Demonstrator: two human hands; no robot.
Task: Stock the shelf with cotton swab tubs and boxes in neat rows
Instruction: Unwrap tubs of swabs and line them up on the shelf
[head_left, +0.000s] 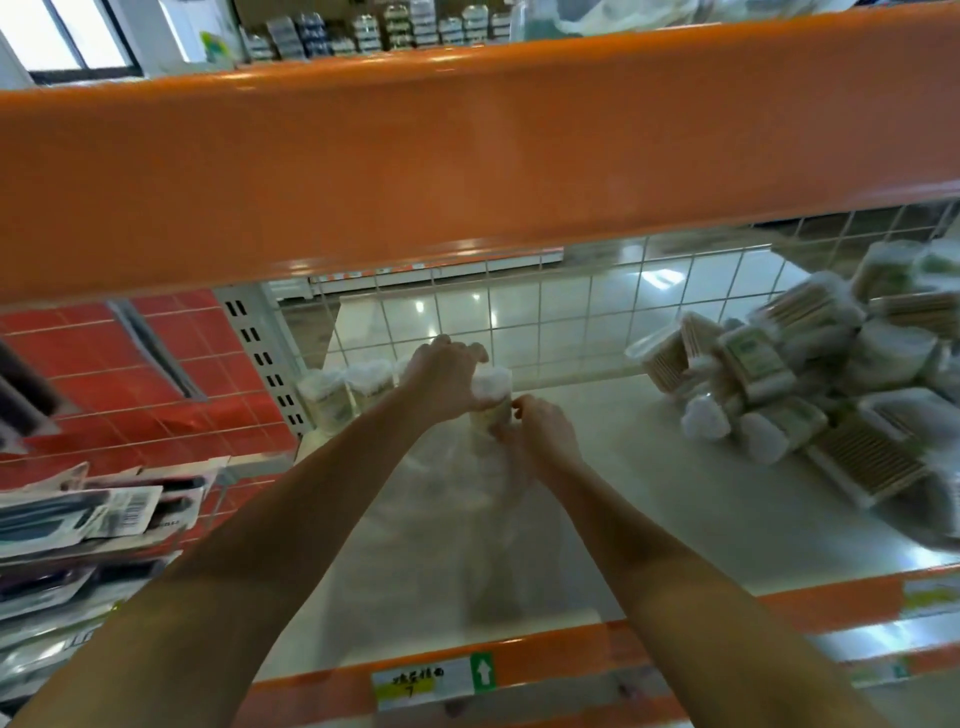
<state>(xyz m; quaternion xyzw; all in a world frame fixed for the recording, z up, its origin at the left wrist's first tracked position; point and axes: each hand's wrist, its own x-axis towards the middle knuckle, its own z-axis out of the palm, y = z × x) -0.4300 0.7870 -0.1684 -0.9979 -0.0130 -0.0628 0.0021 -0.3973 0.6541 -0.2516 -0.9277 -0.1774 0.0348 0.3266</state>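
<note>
Both arms reach deep onto the white shelf board (649, 499). My left hand (447, 382) grips the top of a round cotton swab tub (493, 397) standing near the back of the shelf. My right hand (540, 434) pinches the lower side of the same tub. To its left, two more tubs (345, 392) stand in a row against the wire grid back. A loose pile of swab tubs and flat boxes (795, 384) lies at the right of the shelf.
A thick orange beam (467, 156) crosses overhead, close to the camera. The orange front rail (519, 670) carries a price label. A perforated grey upright (265, 358) stands at the left, with packaged goods (88, 519) hanging beyond it.
</note>
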